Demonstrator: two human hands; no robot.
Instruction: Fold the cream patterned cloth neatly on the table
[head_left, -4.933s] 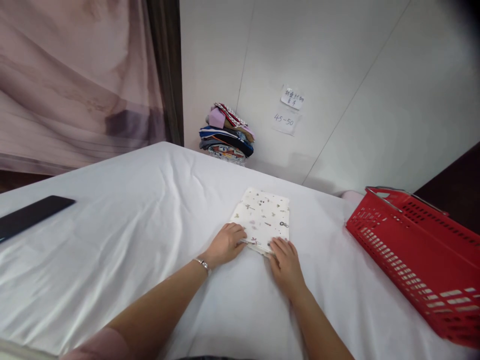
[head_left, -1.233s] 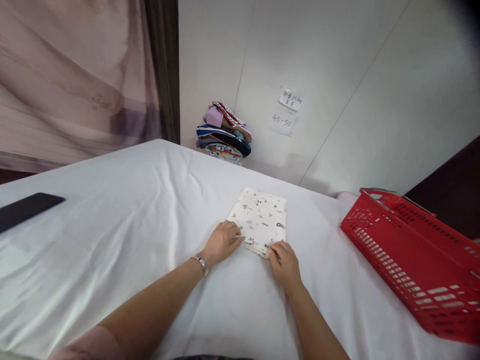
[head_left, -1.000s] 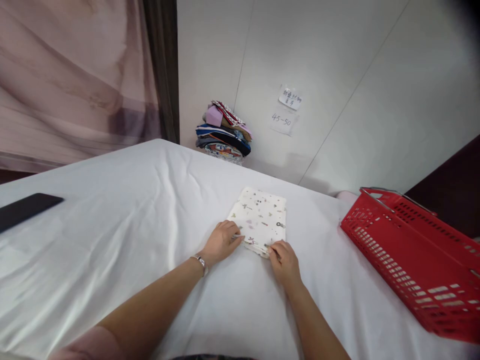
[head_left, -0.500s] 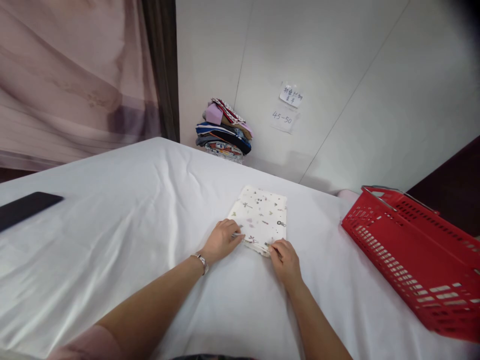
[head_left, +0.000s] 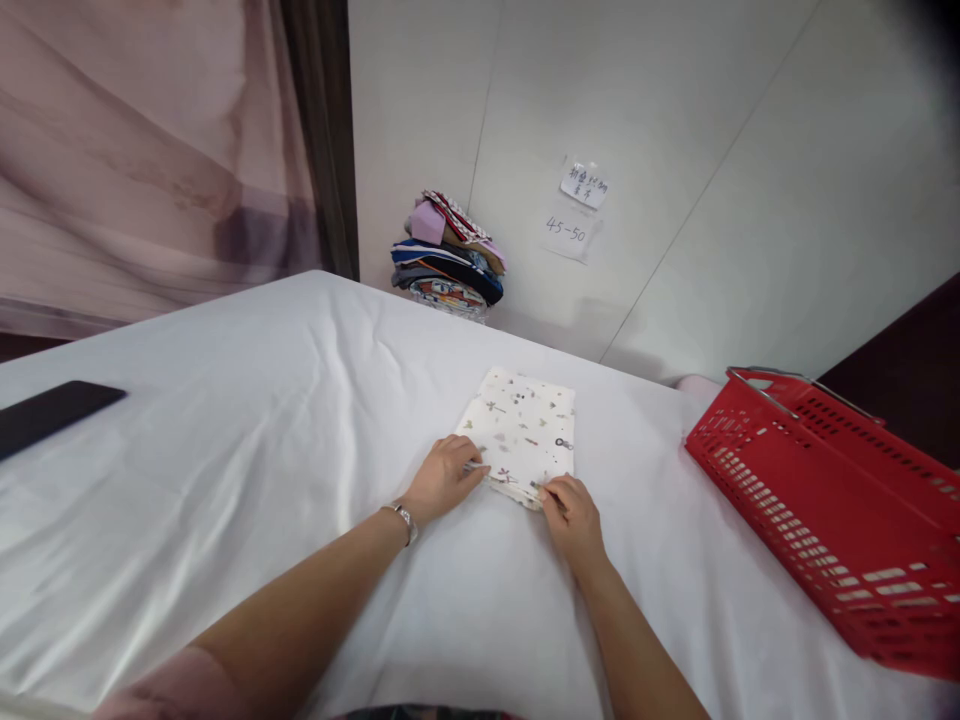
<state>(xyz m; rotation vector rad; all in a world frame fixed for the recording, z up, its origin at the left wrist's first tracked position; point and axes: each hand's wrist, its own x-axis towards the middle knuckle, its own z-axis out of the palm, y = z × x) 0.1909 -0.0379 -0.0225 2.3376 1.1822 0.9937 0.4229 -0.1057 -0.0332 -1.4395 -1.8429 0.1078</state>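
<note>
A white cloth (head_left: pixel 517 425) with a small scattered print lies folded into a flat rectangle on the white-covered table (head_left: pixel 262 420). My left hand (head_left: pixel 446 475) pinches its near left corner between thumb and fingers. At the near right corner, my right hand (head_left: pixel 571 515) is closed on the edge in the same way. Several fold layers show along the near edge between the two hands. A bracelet or watch (head_left: pixel 403 522) circles my left wrist.
On the right stands a red plastic basket (head_left: pixel 817 500) with a metal handle. A stack of folded clothes (head_left: pixel 448 255) sits by the wall behind the table. At the far left lies a flat black object (head_left: pixel 60 412). Handwritten paper signs (head_left: pixel 570 232) hang on the wall.
Almost nothing differs. The view has shifted very slightly; both hands keep their hold on the folded cloth's near corners.
</note>
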